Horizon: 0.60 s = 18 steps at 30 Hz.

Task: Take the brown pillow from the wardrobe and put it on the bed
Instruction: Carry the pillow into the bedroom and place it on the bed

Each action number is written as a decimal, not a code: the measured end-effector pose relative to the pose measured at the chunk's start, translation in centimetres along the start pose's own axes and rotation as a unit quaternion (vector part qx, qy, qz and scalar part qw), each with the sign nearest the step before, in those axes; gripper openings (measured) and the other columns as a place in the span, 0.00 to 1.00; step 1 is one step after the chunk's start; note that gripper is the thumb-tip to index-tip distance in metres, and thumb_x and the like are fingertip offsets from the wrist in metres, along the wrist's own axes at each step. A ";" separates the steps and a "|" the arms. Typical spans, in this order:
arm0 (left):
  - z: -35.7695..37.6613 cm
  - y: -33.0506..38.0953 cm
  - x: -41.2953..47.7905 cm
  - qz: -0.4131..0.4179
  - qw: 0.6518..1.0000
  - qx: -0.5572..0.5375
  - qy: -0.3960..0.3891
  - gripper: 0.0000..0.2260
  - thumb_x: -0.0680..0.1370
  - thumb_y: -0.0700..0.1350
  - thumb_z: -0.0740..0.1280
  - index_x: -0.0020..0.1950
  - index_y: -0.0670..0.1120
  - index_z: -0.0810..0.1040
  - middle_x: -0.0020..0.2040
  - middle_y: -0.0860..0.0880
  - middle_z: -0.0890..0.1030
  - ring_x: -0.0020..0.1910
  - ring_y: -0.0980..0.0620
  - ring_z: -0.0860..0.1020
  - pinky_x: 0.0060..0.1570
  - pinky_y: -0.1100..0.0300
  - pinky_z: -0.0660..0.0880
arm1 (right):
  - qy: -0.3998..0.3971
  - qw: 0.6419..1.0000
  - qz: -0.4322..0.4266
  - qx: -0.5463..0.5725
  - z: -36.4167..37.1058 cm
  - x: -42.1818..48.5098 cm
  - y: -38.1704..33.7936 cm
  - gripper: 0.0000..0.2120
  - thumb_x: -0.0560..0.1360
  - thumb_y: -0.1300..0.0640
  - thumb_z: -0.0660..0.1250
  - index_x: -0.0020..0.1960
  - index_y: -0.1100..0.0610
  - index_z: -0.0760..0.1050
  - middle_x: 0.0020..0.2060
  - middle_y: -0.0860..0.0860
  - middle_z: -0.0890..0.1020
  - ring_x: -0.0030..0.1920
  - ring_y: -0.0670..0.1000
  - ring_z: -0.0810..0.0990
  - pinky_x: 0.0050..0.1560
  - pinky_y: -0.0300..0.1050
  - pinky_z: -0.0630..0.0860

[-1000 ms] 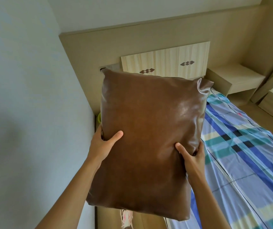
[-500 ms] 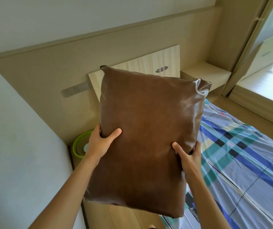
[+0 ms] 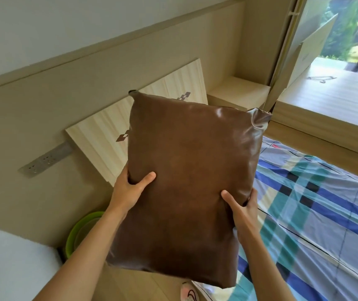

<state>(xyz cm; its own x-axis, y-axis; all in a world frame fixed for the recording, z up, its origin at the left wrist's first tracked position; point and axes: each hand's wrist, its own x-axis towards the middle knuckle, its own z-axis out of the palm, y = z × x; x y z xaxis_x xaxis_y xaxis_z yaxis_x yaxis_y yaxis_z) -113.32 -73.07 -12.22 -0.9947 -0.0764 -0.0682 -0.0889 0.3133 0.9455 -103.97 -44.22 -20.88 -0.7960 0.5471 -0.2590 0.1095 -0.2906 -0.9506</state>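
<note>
A shiny brown leather-like pillow [image 3: 186, 174] hangs upright in the air in front of me, above the near-left edge of the bed. My left hand [image 3: 128, 190] grips its left side with the thumb pressed on the front. My right hand [image 3: 242, 210] grips its right side the same way. The bed [image 3: 317, 213], covered with a blue, teal and white checked sheet, stretches to the right and below the pillow. Its pale wooden headboard [image 3: 108, 137] stands behind the pillow. The wardrobe is out of view.
A green basin [image 3: 76, 233] sits on the floor between bed and wall at lower left. A metal socket strip [image 3: 45, 159] is on the beige wall panel. A wooden nightstand [image 3: 239, 92] and a window ledge [image 3: 330, 98] lie beyond the bed. A slipper [image 3: 189, 293] is near my feet.
My view has swung to the right and down, bringing the window and more of the bed into sight. The pillow stays held in both hands with the same grip.
</note>
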 end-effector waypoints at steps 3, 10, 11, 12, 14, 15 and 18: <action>-0.1 -0.4 5.3 0.000 0.999 0.024 -0.030 0.41 0.64 0.66 0.78 0.74 0.57 0.72 0.63 0.59 0.80 0.62 0.55 0.79 0.62 0.53 0.77 | 0.028 1.000 0.008 -0.004 2.8 2.1 0.3 0.41 0.55 0.37 0.86 0.63 0.40 0.74 0.57 0.46 0.86 0.56 0.49 0.86 0.59 0.57 0.84; 1.3 -3.1 18.4 -0.011 0.993 0.049 -0.103 0.48 0.60 0.73 0.76 0.76 0.56 0.70 0.68 0.53 0.79 0.65 0.49 0.78 0.66 0.46 0.76 | 0.083 0.993 0.022 -0.076 8.9 7.4 2.4 0.49 0.57 0.33 0.82 0.72 0.46 0.67 0.61 0.46 0.83 0.59 0.47 0.83 0.54 0.43 0.79; 1.7 -3.9 20.3 -0.014 0.992 0.051 -0.114 0.48 0.60 0.73 0.76 0.76 0.56 0.70 0.68 0.53 0.79 0.65 0.49 0.77 0.66 0.45 0.76 | 0.095 0.992 0.026 -0.085 9.9 8.2 3.0 0.50 0.57 0.34 0.81 0.73 0.47 0.67 0.61 0.47 0.82 0.59 0.47 0.82 0.53 0.43 0.78; 2.2 -4.7 22.3 -0.015 0.990 0.052 -0.127 0.47 0.61 0.73 0.76 0.76 0.56 0.70 0.68 0.54 0.79 0.65 0.49 0.78 0.66 0.45 0.76 | 0.107 0.990 0.029 -0.088 10.8 9.0 3.7 0.50 0.57 0.34 0.81 0.73 0.47 0.67 0.61 0.47 0.82 0.59 0.47 0.82 0.53 0.42 0.78; 3.4 -6.9 27.3 -0.029 0.984 0.055 -0.164 0.45 0.62 0.72 0.76 0.75 0.57 0.70 0.65 0.56 0.79 0.63 0.51 0.78 0.65 0.48 0.76 | 0.145 0.984 0.045 -0.092 13.2 11.4 5.6 0.49 0.57 0.34 0.81 0.71 0.48 0.67 0.60 0.46 0.83 0.58 0.46 0.83 0.52 0.43 0.78; 3.9 -7.9 29.3 -0.033 0.982 0.061 -0.178 0.43 0.63 0.71 0.76 0.74 0.58 0.70 0.62 0.58 0.79 0.61 0.52 0.78 0.64 0.50 0.77 | 0.161 0.981 0.053 -0.094 14.1 12.2 6.4 0.48 0.56 0.33 0.81 0.71 0.47 0.67 0.59 0.45 0.83 0.57 0.46 0.83 0.52 0.43 0.78; 6.1 -11.2 35.5 -0.035 0.974 0.078 -0.208 0.38 0.64 0.70 0.76 0.71 0.61 0.72 0.55 0.67 0.78 0.56 0.57 0.78 0.57 0.58 0.75 | 0.198 0.973 0.074 -0.095 17.0 15.6 9.8 0.49 0.55 0.32 0.80 0.71 0.46 0.67 0.58 0.44 0.82 0.56 0.44 0.82 0.49 0.40 0.77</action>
<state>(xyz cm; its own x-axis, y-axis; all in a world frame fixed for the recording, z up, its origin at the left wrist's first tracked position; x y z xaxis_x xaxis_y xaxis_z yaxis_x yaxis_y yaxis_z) -147.98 -73.57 -27.19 -0.9176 0.2776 -0.2844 -0.1314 0.4635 0.8763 -125.44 -51.90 -31.36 -0.4751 0.7813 -0.4048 0.3439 -0.2586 -0.9027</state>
